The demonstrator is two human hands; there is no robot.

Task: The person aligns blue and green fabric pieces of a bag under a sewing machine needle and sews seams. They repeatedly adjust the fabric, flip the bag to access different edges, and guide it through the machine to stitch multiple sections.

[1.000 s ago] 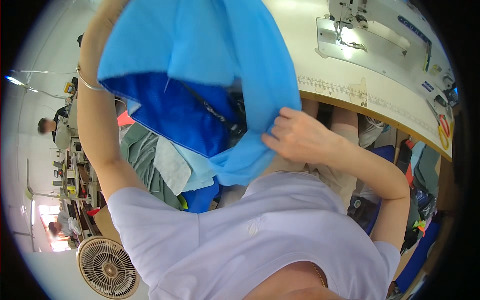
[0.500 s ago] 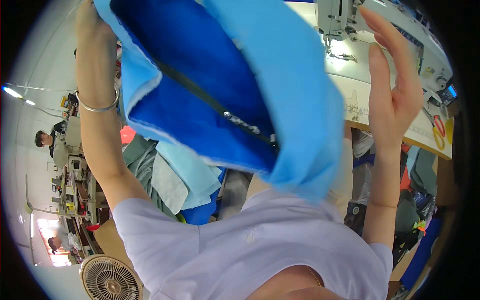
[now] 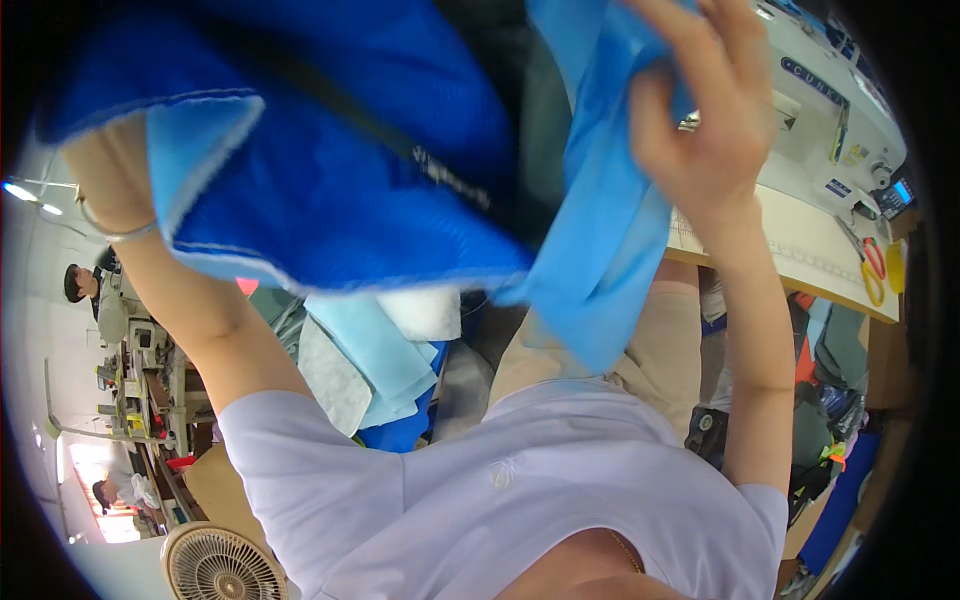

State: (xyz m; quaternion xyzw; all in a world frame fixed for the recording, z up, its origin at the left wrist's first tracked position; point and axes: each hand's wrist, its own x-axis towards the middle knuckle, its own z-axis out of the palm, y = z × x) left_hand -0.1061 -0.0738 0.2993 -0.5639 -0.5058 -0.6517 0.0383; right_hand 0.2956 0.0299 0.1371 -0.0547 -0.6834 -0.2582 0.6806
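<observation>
A large fabric piece [image 3: 370, 230], deep blue with light blue sections, pale stitched edges and a dark strap or zipper, fills the upper view, blurred by motion. My left hand [image 3: 108, 175], a bangle at its wrist, is raised under its left side, fingers hidden by the cloth. My right hand [image 3: 705, 120] grips the light blue section [image 3: 600, 280] at upper right with bent fingers, in front of a white sewing machine [image 3: 835, 150].
The machine's table [image 3: 800, 260] holds red-and-yellow scissors [image 3: 872, 270]. Cut fabric pieces [image 3: 370, 385] lie heaped below, more [image 3: 840, 350] at right. Two co-workers [image 3: 80, 282] [image 3: 108, 492] are among machines at far left, near a fan [image 3: 225, 570].
The fabric has swung up and leftward, showing more deep blue. My left hand has dropped lower and further left. My right hand, apart from the cloth half a second ago, now grips it again.
</observation>
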